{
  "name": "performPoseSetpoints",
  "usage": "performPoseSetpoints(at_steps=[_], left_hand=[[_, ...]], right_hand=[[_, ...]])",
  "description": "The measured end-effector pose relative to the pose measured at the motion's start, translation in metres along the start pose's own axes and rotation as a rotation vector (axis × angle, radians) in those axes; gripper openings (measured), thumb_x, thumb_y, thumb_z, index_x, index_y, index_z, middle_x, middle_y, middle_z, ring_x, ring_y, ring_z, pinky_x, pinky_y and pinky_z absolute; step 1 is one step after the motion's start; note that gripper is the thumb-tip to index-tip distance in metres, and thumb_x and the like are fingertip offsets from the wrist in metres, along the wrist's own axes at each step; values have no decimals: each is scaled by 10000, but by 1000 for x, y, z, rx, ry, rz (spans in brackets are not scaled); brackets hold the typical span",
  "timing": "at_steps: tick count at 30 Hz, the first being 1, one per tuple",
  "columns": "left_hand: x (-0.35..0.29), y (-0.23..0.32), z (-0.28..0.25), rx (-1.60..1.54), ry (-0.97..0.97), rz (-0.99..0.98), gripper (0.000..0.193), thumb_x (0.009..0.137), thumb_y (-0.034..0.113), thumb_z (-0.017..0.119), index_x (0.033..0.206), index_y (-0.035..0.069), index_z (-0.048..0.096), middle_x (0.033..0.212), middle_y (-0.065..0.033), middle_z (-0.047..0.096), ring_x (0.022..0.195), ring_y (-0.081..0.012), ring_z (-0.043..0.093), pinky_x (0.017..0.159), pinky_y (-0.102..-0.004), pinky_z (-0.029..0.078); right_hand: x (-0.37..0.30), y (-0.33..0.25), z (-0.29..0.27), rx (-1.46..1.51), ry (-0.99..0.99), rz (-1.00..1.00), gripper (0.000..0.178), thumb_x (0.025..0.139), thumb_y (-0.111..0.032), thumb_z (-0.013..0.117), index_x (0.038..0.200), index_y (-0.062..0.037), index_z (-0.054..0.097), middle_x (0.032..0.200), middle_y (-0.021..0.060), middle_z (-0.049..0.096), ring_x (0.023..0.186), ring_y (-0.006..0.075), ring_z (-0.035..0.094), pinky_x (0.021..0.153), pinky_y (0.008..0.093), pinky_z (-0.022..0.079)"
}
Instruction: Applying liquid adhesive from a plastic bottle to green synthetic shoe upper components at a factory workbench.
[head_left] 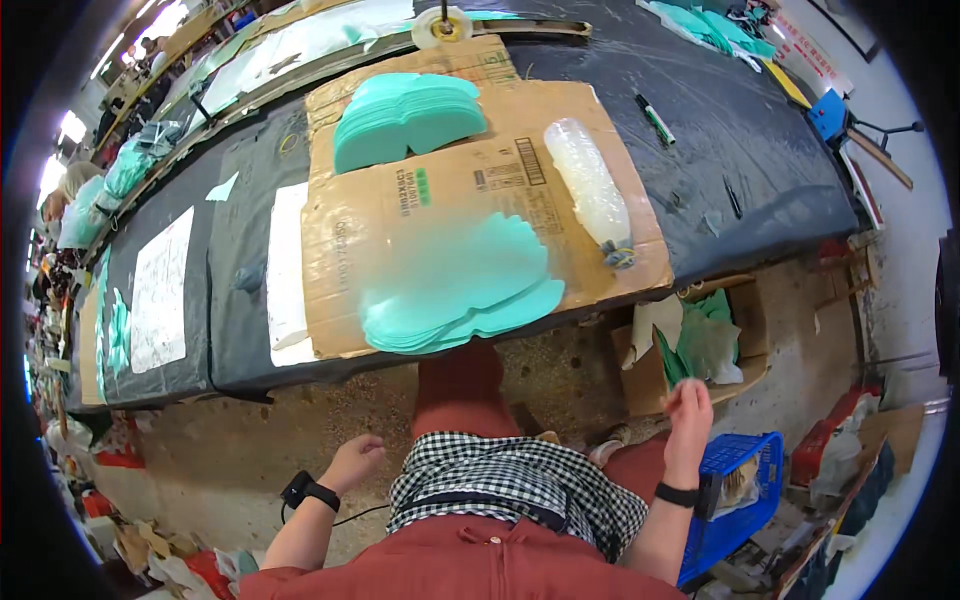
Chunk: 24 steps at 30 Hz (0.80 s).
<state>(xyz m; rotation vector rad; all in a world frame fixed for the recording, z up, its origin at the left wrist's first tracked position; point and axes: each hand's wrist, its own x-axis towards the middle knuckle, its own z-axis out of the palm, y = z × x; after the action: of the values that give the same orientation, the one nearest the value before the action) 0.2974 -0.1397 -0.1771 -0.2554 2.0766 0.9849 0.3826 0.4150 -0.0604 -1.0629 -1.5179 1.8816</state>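
Note:
My left hand [357,459] is held away from the table, over the floor left of my lap, with its fingers curled in and nothing seen in them. My right hand [688,408] is raised beside an open cardboard box [645,372], fingers bent together, with nothing visible in them. Both hands are apart from the table. Nearest on the table, a fanned stack of thin teal cut sheets [460,285] lies at the front edge of a flattened cardboard sheet [400,215]. Behind it sits a neater stack of teal sheets [410,120] with a notched edge.
A plastic-wrapped pale roll [588,185] lies on the cardboard's right side. A marker [655,120] and a dark pen [733,198] lie on the black table cover [690,220]. White paper [162,290] is at left. A blue crate [750,500] stands by my right forearm.

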Motion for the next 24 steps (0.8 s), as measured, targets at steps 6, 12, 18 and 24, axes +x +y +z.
performPoseSetpoints(at_steps=[6,12,18,24], left_hand=[[-31,77,-17,66,136,398,284,922,179,730,1165,32,715,999,-122,715,926,-238,703,811,-358,559],[-60,102,-44,60,276,640,205,884,116,735,1077,47,721,925,-113,672,872,-289,654,773,-381,527],[-69,126,-75,69,488,859,217,836,57,753,1051,52,720,945,-108,670,922,-312,617,813,-407,501],[-68,168,-85,201,651,1027,267,806,3,759,1063,45,703,1059,-110,641,1015,-312,582,897,-410,474]], right_hand=[[7,-78,123,-113,-219,-286,374,1020,-92,602,1375,-39,497,895,29,583,815,106,542,785,258,470],[14,-122,194,-267,-302,-481,473,961,-23,657,1410,-9,508,1188,64,586,1074,140,565,994,300,465],[23,-129,227,-416,-310,-550,474,929,-120,721,1360,3,569,1246,82,586,1142,173,557,1055,325,442],[65,-120,235,-855,-208,-741,608,857,-248,783,1382,-27,572,1322,178,597,1240,322,565,1096,421,431]])
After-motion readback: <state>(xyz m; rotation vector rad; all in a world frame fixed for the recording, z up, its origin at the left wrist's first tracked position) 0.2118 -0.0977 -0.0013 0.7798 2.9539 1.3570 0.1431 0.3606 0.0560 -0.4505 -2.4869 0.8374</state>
